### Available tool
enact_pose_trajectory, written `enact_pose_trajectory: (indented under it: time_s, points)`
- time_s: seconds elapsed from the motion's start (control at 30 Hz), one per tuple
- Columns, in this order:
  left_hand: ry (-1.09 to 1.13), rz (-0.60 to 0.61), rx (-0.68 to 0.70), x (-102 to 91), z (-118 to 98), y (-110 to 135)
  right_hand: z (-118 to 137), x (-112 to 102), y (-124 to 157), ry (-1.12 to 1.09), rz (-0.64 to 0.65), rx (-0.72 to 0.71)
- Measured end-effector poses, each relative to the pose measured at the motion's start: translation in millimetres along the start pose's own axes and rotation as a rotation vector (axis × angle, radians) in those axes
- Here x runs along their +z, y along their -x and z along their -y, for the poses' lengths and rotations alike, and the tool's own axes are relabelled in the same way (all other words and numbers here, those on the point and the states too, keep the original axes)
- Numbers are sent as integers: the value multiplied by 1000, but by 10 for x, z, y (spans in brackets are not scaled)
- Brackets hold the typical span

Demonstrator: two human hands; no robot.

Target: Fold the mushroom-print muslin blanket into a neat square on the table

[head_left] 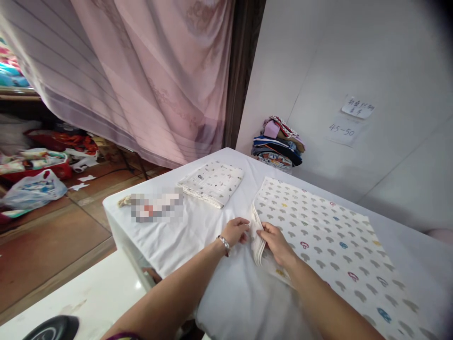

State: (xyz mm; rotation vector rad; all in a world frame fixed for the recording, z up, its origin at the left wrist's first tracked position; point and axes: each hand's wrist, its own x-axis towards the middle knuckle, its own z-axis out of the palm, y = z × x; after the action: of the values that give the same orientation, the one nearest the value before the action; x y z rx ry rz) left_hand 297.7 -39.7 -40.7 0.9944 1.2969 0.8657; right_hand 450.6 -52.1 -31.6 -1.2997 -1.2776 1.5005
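A white cloth printed with grey and coloured mushroom shapes (320, 250) lies spread over the right side of the table, several layers thick at its near-left edge. My right hand (275, 241) pinches those stacked layers, thumb on top and the other fingers partly hidden. Just left of the same edge is my left hand (236, 232), a bracelet on its wrist. Its fingers are loosely curved and apart, with nothing visible in them; whether the fingertips touch the cloth is unclear. Farther back, a folded white cloth with small dark prints (214, 182) lies flat.
The table has a white cover (198, 231). A blurred-out item (157, 205) lies at its left side. Folded clothes (278, 144) are stacked against the grey wall. A pink curtain (170, 80) hangs behind. Bags and a red basket (65, 167) stand on the tiled floor.
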Motion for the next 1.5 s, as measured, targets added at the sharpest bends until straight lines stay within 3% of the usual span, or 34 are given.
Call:
enact_pose_trajectory:
  time_s: [0.27, 0.37, 0.47, 0.53, 0.63, 0.8, 0.9, 1.07, 1.23, 1.33, 1.5]
  points:
    - [-168, -54, -30, 61, -296, -603, 30, 50, -79, 75, 0, -7]
    - [-252, -73, -32, 84, -353, -694, 15, 99, -88, 135, 24, 36]
    - [-302, -99, -8, 62, -356, -705, 24, 113, -82, 187, 153, 54]
    - [-322, -106, 2, 40, -345, -703, 48, 80, -100, 223, 168, -17]
    - [-360, -106, 9, 21, -333, -708, 92, -43, -217, 373, -23, -199]
    - [-420, -116, 56, 27, -325, -735, 112, -325, -666, 788, -224, -554]
    - [-440, -114, 86, 31, -311, -751, 95, -468, -913, 1031, -248, -644]
    - [-471, -130, 101, 25, -293, -768, 61, -629, -1046, 1275, -102, -636]
    - [-487, -147, 109, 27, -278, -791, 86, -605, -1103, 1262, -178, -629]
    - [-496, -156, 123, 28, -263, -816, 113, -551, -1157, 1283, -127, -648]
    - [-516, -165, 124, 15, -266, -824, 154, -530, -1208, 1355, -86, -522]
